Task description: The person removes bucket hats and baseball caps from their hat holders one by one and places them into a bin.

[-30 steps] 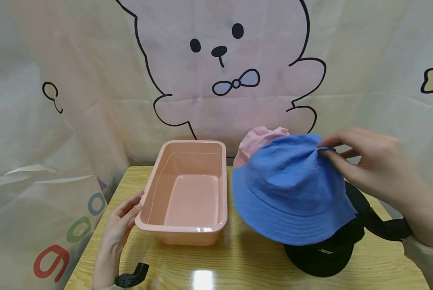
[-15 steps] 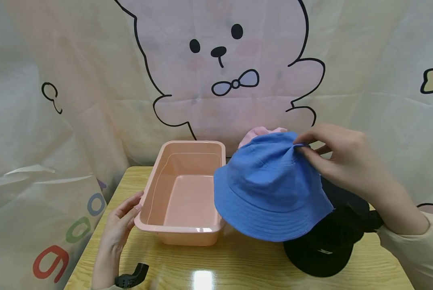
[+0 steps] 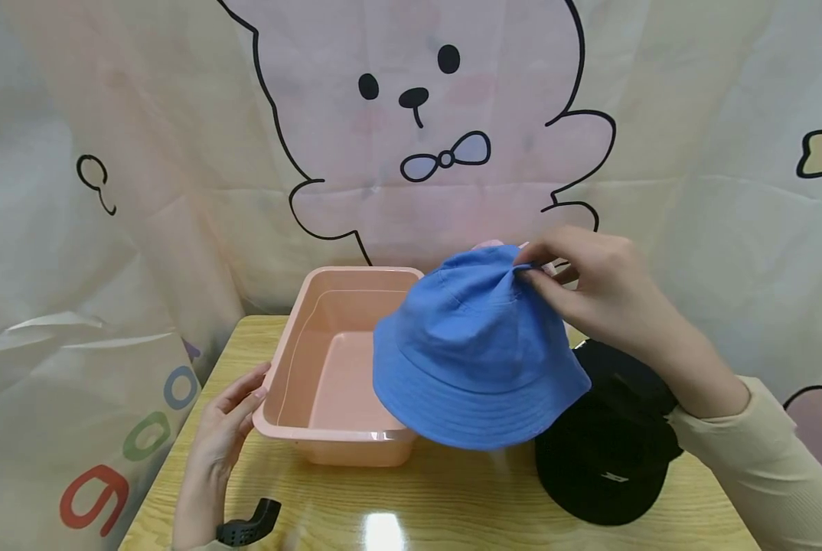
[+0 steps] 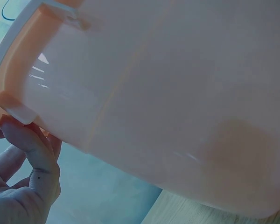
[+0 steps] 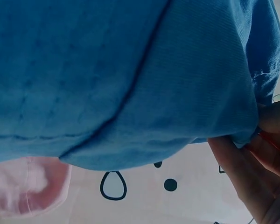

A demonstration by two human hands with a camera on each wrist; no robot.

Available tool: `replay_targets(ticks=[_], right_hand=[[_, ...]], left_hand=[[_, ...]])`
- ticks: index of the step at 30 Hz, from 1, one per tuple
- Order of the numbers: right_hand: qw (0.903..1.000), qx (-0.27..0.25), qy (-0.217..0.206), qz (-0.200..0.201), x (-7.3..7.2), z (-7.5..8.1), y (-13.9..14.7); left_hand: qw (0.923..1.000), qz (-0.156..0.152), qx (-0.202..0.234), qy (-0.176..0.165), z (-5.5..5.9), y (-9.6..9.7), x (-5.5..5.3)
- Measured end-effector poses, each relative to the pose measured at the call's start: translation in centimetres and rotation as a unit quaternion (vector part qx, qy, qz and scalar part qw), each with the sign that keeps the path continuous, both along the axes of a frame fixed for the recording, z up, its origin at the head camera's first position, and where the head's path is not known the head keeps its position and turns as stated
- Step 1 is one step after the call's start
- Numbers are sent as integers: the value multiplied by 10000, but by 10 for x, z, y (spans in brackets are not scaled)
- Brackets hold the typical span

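A blue bucket hat [image 3: 476,352] hangs from my right hand [image 3: 590,283], which pinches a fold of its crown between thumb and fingers. Its brim overlaps the right side of a pink plastic basin [image 3: 342,436] in the head view. My left hand [image 3: 228,417] grips the basin's left rim; the left wrist view shows the fingers [image 4: 35,154] bent up under that rim. In the right wrist view the blue cloth fills most of the picture, with the pinching fingertips [image 5: 224,144] at its edge.
A black cap [image 3: 607,451] lies on the wooden table [image 3: 480,505], right of the basin. Behind the blue hat a pink hat [image 5: 30,186] shows, mostly hidden in the head view. A printed curtain [image 3: 700,153] hangs behind the table.
My right hand has carried the blue hat leftward, from above the black cap to partly over the basin. More of the black cap shows, less of the pink hat. My left hand stays put.
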State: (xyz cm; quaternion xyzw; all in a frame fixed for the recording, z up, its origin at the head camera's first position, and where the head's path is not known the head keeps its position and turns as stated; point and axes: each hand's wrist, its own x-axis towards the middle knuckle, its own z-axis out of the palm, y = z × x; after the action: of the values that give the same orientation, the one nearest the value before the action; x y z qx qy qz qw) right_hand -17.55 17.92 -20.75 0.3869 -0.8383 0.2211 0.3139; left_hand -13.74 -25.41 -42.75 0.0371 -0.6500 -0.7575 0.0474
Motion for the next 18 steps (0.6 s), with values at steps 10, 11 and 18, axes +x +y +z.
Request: replay_targets(ticks=[10,11,18], right_hand=[[9998,-95,-101,146,-11,1,-13],[9996,-139,-136,185,-12,1,-14],[9973,-369,-444,449,-18,1,-23]], left_hand=[[9999,41,99,7,0,1,0],[9999,42,110,8,0,0,0],[9999,33,137,-8,0,1,0]])
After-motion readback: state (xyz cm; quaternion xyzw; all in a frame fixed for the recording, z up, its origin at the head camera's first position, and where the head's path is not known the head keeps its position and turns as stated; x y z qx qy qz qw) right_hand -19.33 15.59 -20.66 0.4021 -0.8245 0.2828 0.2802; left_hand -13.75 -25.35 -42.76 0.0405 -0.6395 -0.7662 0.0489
